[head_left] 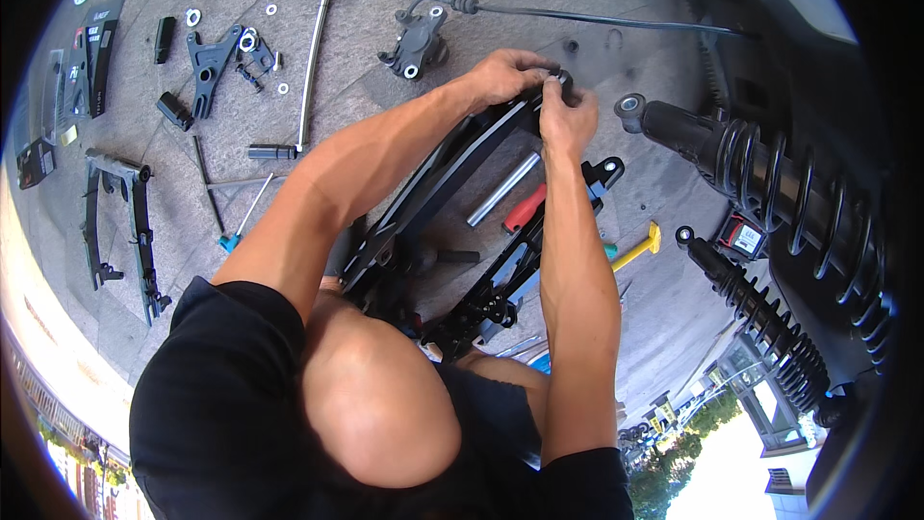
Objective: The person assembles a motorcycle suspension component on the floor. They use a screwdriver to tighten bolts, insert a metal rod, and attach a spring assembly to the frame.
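Note:
Both my hands meet at the far end of a black motorcycle swingarm (pixel 450 173), which slants from between my legs up to the top middle. My left hand (pixel 505 77) is closed over that end from the left, its fingertips partly hidden behind the part. From the right, my right hand (pixel 568 120) pinches the same end with the thumb on top. Whether a small piece sits between the fingertips cannot be made out. Between the swingarm's arms lies a silver metal tube (pixel 503 190). A red-handled tool (pixel 525 210) rests near my right forearm.
A brake caliper (pixel 419 46) with its hose lies ahead. Leftward are a long steel rod (pixel 316 67), a black bracket (pixel 207 67), black sockets (pixel 175 110) and another swingarm (pixel 144 221). A coil-spring shock absorber (pixel 756 164) stands at the right, beyond a yellow-handled tool (pixel 640 247).

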Demonstrator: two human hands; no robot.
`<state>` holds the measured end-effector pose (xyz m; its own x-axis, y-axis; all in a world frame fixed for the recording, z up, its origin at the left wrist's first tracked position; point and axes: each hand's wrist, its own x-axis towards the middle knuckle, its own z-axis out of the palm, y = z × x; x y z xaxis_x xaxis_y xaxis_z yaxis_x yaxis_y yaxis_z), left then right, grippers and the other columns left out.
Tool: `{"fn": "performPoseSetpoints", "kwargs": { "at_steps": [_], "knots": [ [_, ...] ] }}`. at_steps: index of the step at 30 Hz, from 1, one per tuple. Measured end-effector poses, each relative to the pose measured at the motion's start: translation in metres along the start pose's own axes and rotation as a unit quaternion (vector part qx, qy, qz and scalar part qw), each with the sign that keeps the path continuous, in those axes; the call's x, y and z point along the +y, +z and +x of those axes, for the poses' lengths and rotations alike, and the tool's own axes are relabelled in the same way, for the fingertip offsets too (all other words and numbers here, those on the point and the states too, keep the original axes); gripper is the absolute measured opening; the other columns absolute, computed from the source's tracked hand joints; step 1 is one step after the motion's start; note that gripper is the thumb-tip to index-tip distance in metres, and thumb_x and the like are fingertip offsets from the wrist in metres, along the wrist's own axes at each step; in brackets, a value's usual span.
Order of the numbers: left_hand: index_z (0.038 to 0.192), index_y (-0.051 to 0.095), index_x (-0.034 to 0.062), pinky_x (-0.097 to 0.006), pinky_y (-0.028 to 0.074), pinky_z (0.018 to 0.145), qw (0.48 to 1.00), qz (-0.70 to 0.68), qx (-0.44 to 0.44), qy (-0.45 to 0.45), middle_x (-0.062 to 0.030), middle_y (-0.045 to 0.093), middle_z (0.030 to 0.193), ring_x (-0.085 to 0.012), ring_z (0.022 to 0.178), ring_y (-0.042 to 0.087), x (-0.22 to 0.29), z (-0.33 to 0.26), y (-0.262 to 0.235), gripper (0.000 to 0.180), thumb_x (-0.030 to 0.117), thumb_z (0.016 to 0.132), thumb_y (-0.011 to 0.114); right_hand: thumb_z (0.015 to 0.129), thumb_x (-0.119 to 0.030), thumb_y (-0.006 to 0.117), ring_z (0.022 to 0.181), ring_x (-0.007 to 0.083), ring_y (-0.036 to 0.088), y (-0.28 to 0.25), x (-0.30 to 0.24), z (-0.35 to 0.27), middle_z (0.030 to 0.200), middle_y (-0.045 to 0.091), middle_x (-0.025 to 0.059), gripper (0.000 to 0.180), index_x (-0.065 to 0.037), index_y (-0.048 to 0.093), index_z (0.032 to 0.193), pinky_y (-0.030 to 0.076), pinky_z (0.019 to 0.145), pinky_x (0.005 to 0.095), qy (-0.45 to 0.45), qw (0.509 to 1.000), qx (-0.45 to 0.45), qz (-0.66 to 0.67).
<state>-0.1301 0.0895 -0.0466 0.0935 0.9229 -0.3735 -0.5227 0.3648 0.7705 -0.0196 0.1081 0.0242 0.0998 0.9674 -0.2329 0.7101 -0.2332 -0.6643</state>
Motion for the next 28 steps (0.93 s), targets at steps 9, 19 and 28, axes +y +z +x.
{"fn": "performPoseSetpoints", "kwargs": {
  "at_steps": [9, 19, 28],
  "knots": [
    [0.119, 0.062, 0.0027, -0.028, 0.047, 0.086, 0.963, 0.238, 0.104, 0.075, -0.0108, 0.067, 0.108, -0.0143, 0.095, 0.061, 0.012, -0.081, -0.017, 0.031, 0.014, 0.092, 0.054, 0.093, -0.031, 0.058, 0.089, 0.0175, 0.061, -0.029, 0.015, 0.008, 0.101, 0.063, 0.0144, 0.045, 0.009, 0.055, 0.114, 0.048, 0.082, 0.0296, -0.021, 0.994, -0.084, 0.070],
    [0.099, 0.066, 0.0047, -0.042, 0.050, 0.076, 0.832, 0.509, 0.208, 0.069, -0.0152, 0.063, 0.093, -0.0358, 0.087, 0.062, 0.014, -0.221, -0.087, 0.022, 0.010, 0.078, 0.064, 0.088, -0.013, 0.060, 0.094, 0.0252, 0.065, -0.108, 0.051, -0.013, 0.106, 0.065, 0.0172, 0.030, 0.002, 0.057, 0.115, 0.052, 0.082, 0.0339, -0.173, 0.971, -0.131, -0.103],
    [0.106, 0.063, 0.0065, -0.042, 0.050, 0.080, 0.776, 0.613, 0.142, 0.036, -0.0157, 0.061, 0.097, -0.0368, 0.094, 0.060, -0.001, -0.241, -0.088, 0.032, 0.017, 0.077, 0.070, 0.091, -0.009, 0.058, 0.095, 0.0189, 0.063, -0.135, 0.077, -0.045, 0.108, 0.064, 0.0133, 0.025, 0.001, 0.058, 0.114, 0.050, 0.083, 0.0286, -0.186, 0.972, -0.114, -0.084]
  ]
}}
